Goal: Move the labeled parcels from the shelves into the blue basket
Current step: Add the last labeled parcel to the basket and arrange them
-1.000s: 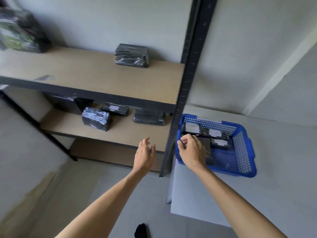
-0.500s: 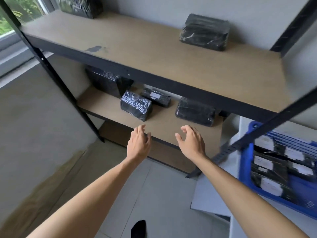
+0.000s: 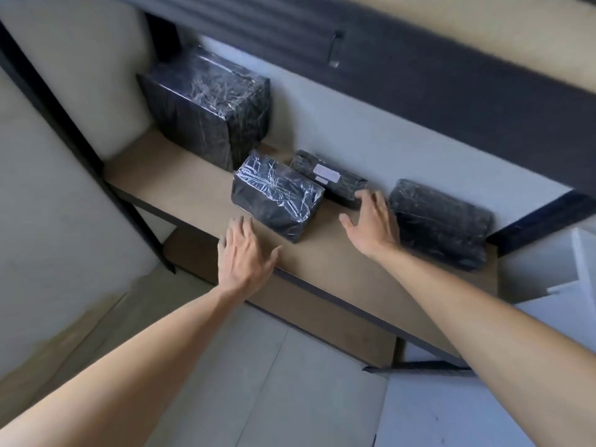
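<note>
Several black plastic-wrapped parcels lie on the lower shelf (image 3: 200, 185). A slim one with a white label (image 3: 325, 177) lies near the back wall. My right hand (image 3: 374, 225) reaches in with spread fingers, its fingertips at that parcel's right end. An unlabeled wrapped parcel (image 3: 277, 203) sits in front of it, and my left hand (image 3: 246, 256) hovers open just below this one at the shelf's front edge. Another dark parcel (image 3: 442, 222) lies right of my right hand. A large wrapped box (image 3: 206, 104) stands at the back left. The blue basket is out of view.
The upper shelf's dark front beam (image 3: 419, 69) hangs low over the parcels. A black upright post (image 3: 80, 150) bounds the shelf on the left. A lower brown board (image 3: 322, 321) sits under the shelf, with grey tiled floor (image 3: 274, 382) below. White surfaces (image 3: 564, 304) stand at the right.
The view has dropped and closed in on the lower shelf; the basket has left the frame. Both hands moved forward onto the shelf, the right one reaching the labeled parcel.
</note>
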A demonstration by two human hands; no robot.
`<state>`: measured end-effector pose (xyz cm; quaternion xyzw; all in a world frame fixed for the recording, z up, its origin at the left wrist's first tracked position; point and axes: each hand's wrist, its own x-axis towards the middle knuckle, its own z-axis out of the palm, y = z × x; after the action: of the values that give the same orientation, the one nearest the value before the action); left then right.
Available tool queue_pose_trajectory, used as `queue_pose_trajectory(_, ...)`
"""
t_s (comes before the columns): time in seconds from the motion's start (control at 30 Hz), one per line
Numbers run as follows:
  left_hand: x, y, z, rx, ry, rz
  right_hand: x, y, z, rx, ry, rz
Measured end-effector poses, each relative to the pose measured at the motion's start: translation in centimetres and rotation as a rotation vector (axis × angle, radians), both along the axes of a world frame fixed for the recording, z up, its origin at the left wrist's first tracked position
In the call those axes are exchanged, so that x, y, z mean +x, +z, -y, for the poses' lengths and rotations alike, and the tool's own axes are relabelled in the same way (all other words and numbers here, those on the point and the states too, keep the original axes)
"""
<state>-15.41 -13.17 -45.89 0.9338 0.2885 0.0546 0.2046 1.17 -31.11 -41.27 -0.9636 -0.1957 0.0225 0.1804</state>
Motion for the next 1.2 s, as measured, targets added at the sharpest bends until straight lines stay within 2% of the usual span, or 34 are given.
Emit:
queue_pose_trajectory(0.13,1.3,-2.7,-1.1,0.021,-0.014,-0.032,3.5,-1.6,-2.9,-0.092,0.024,0.038)
queue_pose_trajectory(0.33,1.8,-4.9,-1.6,0.067,-0.041,0.015,7.8,-3.2,-4.4,-0.292,0.055,-0.114)
queue_pose_trajectory(0.53,1.9,-5.0,-1.7,-0.018,-0.041,0.059,7.0,-3.5,-4.9,-0.318,-0.046,0.032)
queue_pose_trajectory(0.67,1.8,-4.8,-1.8,-0.051,-0.036,0.081,4.5,-3.9,-5.2,-0.251,-0.203,-0.101)
queue_pose_trajectory(0.83,1.9,-4.7,-1.9,-0.055,-0.035,0.065,2.5,-3.5,-5.1,-0.139,-0.297,-0.111)
queue_pose_trajectory(1.0,2.2,-3.5,-2.5,-0.060,-0.072,-0.047,2.3,-1.6,-3.9,-0.071,-0.302,-0.062)
queue_pose_trajectory(1.2,1.2,0.8,-2.2,-0.072,-0.088,0.092,1.2,2.7,-1.7,0.078,-0.319,-0.019)
